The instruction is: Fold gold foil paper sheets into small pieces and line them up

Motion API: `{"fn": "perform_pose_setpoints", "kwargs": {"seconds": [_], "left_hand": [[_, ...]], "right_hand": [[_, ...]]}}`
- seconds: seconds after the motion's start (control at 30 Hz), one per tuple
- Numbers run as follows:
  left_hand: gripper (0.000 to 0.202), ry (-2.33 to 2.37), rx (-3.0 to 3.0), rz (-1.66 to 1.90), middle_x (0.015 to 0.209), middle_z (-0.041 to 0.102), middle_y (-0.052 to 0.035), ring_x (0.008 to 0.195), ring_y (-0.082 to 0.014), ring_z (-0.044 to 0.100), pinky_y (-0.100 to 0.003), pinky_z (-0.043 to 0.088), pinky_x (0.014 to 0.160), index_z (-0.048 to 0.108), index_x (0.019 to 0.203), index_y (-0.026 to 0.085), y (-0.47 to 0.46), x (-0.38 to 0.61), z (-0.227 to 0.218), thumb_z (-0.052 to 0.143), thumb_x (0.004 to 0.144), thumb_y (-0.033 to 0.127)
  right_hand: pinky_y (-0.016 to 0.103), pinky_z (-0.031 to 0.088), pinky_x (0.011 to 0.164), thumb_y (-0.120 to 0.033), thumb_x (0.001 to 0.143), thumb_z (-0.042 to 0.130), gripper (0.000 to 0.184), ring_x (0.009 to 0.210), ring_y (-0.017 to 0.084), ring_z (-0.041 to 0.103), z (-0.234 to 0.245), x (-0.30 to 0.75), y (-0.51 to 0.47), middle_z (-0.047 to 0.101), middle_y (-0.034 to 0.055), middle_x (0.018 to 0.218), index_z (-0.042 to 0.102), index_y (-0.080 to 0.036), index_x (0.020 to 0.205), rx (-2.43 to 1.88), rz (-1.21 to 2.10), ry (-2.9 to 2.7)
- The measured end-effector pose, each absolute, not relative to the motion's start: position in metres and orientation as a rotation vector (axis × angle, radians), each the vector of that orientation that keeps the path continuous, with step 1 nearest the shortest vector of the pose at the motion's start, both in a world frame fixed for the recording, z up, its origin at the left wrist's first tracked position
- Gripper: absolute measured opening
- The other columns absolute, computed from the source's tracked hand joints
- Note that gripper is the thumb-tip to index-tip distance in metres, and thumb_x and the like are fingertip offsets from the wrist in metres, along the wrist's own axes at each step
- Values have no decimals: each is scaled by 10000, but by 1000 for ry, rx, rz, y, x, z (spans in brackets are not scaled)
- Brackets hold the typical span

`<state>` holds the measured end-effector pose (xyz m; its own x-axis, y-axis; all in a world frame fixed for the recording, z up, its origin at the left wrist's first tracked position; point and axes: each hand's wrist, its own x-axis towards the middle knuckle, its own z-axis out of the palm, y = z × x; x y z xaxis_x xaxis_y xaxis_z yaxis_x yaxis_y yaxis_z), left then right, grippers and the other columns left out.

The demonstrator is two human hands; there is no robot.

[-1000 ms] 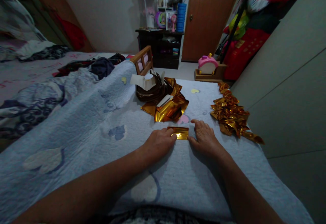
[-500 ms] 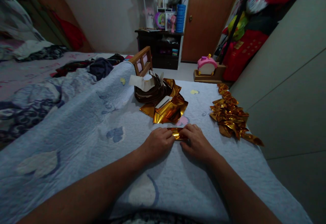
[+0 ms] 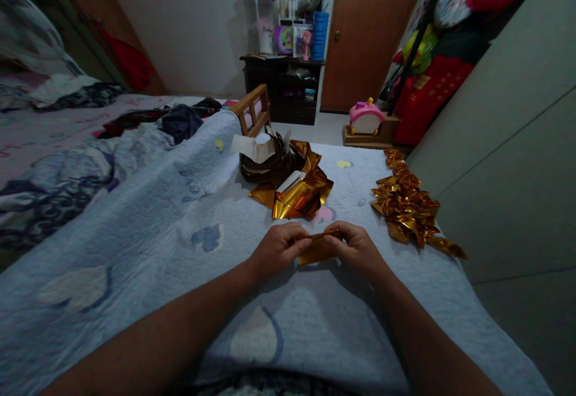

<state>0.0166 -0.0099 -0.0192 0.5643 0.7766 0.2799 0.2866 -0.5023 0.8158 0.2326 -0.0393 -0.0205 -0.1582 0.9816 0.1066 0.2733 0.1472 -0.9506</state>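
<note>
Head | fingers of left hand (image 3: pixel 275 251) and right hand (image 3: pixel 361 250) pinch gold foil paper (image 3: pixel 317 255), centre, seemingly unfinished | folded foil pieces (image 3: pixel 408 207), right, look done | loose foil sheets (image 3: pixel 300 197), upper centre, seem left

A small, oblong sheet of amber-gold foil paper (image 3: pixel 317 255), wider than deep, sits toward five o'clock from the middle of the view. Its upper edge is pinched at nine o'clock by the left hand (image 3: pixel 279 248) and at three by the right hand (image 3: pixel 359 246). The face slopes toward six, dully glossy, its lower edge fairly straight; whether that edge touches the bedcover (image 3: pixel 310 318) is unclear.
</note>
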Motion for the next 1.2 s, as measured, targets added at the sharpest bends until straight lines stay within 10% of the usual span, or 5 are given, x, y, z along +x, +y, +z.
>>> {"fn": "perform_pose_setpoints", "kwargs": {"seconds": [0.5, 1.2], "left_hand": [[261, 865, 1412, 867, 698, 574, 6, 649, -112, 505, -228, 392, 623, 721, 879, 130, -5, 18, -22, 673, 855, 385], [320, 862, 1393, 735, 708, 602, -17, 652, -124, 502, -247, 379, 625, 726, 798, 124, -4, 17, -24, 723, 817, 443]], "right_hand": [[255, 441, 640, -445, 742, 823, 371, 695, 136, 585, -16, 231, -38, 662, -6, 801, 637, -213, 963, -1047, 1399, -1148], [275, 467, 663, -388, 741, 792, 264, 727, 151, 574, -21, 236, -37, 673, 16, 841, 720, -224, 935, -1172, 1313, -1275]]}}
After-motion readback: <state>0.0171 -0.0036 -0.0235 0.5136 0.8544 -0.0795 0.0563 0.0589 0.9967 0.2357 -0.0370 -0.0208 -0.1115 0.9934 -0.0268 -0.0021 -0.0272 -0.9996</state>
